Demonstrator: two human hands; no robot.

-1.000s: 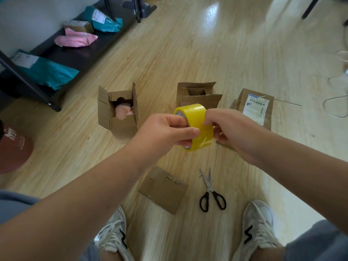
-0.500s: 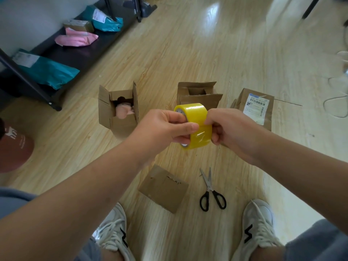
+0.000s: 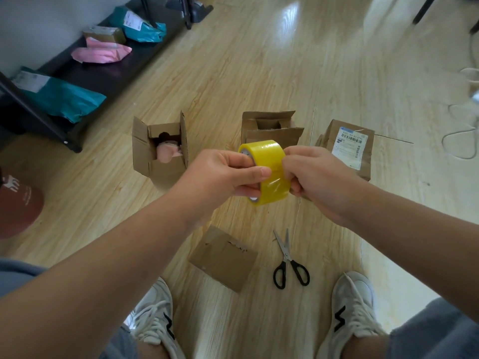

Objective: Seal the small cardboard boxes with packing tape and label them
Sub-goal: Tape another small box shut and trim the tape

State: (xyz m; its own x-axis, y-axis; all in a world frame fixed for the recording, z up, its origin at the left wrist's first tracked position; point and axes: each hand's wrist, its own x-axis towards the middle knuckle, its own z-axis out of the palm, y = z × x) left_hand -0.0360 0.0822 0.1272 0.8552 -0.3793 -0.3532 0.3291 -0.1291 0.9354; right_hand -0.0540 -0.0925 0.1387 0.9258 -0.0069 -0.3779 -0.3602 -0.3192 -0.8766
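Note:
A yellow roll of packing tape [image 3: 267, 161] is held up over the wooden floor between both hands. My left hand [image 3: 220, 174] grips it by the rim and core, thumb across its face. My right hand [image 3: 311, 172] pinches at the roll's right side. On the floor behind stand an open box [image 3: 155, 161] with a pink item inside, a second open box [image 3: 269, 128], and a box with a white shipping label [image 3: 350, 149]. A closed small box [image 3: 223, 257] lies near my feet.
Black-handled scissors [image 3: 287, 260] lie right of the closed box. A low black shelf [image 3: 108, 73] at the left holds teal and pink mailers. A dark red cap [image 3: 18, 206] lies at the far left. White cables [image 3: 464, 136] trail at the right. My two white shoes are below.
The roll has shifted slightly in my hands and sits a little more upright; my right fingers have worked along its edge. Boxes and scissors have not moved.

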